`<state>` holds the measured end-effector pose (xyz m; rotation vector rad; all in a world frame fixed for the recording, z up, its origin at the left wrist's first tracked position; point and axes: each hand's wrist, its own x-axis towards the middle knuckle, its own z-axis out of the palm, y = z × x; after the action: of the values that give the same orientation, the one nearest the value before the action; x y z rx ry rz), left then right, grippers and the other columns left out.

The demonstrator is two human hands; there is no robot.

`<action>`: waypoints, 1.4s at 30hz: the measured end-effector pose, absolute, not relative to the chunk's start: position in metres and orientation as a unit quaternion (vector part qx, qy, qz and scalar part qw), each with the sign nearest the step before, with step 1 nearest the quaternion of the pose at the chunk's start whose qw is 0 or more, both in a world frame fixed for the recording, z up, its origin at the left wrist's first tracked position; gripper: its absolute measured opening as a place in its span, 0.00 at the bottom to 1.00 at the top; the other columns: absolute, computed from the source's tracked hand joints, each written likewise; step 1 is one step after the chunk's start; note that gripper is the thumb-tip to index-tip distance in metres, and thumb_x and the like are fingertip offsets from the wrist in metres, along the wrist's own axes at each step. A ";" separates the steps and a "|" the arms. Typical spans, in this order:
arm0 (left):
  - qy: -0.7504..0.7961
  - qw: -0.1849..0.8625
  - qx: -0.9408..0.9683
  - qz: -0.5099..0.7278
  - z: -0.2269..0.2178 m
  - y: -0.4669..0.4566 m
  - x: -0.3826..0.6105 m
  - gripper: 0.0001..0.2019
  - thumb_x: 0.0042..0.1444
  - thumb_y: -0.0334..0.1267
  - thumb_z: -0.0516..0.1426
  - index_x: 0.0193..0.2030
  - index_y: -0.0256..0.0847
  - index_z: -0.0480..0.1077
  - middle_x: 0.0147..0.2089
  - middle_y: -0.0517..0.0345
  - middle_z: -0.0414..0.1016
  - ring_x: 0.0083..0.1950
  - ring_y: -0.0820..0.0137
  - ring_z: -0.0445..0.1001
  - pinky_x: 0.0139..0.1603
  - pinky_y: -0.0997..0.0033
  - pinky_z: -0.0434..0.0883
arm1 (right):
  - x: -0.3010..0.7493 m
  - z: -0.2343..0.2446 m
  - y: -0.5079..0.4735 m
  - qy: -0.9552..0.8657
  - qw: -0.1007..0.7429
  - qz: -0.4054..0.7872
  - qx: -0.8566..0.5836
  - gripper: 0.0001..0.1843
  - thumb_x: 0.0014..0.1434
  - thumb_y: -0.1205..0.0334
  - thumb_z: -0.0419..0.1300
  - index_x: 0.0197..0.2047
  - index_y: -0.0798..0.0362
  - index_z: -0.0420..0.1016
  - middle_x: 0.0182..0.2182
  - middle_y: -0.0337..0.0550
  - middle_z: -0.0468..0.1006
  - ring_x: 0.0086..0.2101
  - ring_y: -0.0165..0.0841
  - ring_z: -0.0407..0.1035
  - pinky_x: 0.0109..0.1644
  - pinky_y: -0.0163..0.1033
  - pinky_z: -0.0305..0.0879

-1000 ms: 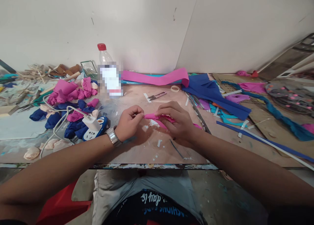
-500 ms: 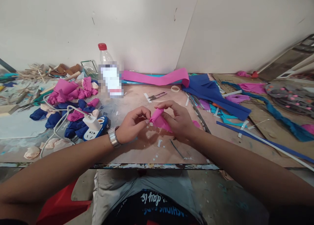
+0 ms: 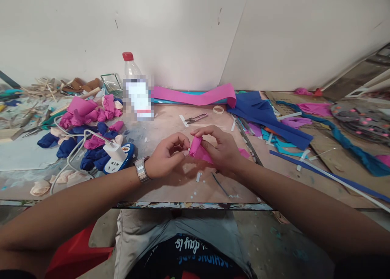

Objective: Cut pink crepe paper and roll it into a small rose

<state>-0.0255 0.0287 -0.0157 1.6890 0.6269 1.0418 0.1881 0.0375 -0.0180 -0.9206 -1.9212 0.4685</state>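
Observation:
Between my hands is a strip of pink crepe paper (image 3: 198,149), rolled into a small bud at its left end, with its loose tail showing past my right hand. My right hand (image 3: 221,147) pinches the strip between thumb and fingers. At the roll's lower left, my left hand (image 3: 169,151), with a metal watch (image 3: 141,169) on its wrist, has thumb and fingertips pressed together against the bud's base. Thread snips (image 3: 196,118) with a pink handle lie just beyond my hands, beside a small roll of tape (image 3: 218,109).
Pink and blue crepe paper rosettes (image 3: 91,112) are heaped at the left, by a power strip (image 3: 122,159) with a white charger. A bottle (image 3: 129,65) and phone (image 3: 140,98) stand behind. Blue crepe paper (image 3: 268,118) and a white rod (image 3: 344,181) lie to the right.
The pink roll has turned upright between my fingers, its rolled end now more visible. My left hand has shifted slightly right and its fingers have moved around the base.

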 end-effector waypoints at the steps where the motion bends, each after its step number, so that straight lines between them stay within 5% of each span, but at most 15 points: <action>1: 0.263 0.503 0.703 0.429 -0.016 0.028 -0.025 0.06 0.60 0.39 0.58 0.38 0.40 0.66 0.37 0.57 0.68 0.38 0.70 0.67 0.42 0.69 0.68 | 0.188 -0.018 0.037 -0.781 0.463 0.188 -0.374 0.07 0.66 0.67 0.60 0.46 0.48 0.76 0.47 0.43 0.83 0.48 0.38 0.77 0.55 0.47 0.71; 42: 0.302 0.388 0.759 0.427 -0.019 0.029 -0.030 0.01 0.60 0.32 0.56 0.37 0.41 0.66 0.35 0.59 0.70 0.37 0.69 0.68 0.42 0.68 0.68 | 0.191 -0.014 0.042 -0.809 0.466 0.078 -0.350 0.09 0.64 0.70 0.60 0.44 0.47 0.76 0.44 0.42 0.83 0.46 0.40 0.75 0.52 0.49 0.71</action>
<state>-0.0297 0.0294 -0.0186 1.9308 0.7673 1.0867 0.1909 0.0418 -0.0140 -0.8604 -1.9855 0.1922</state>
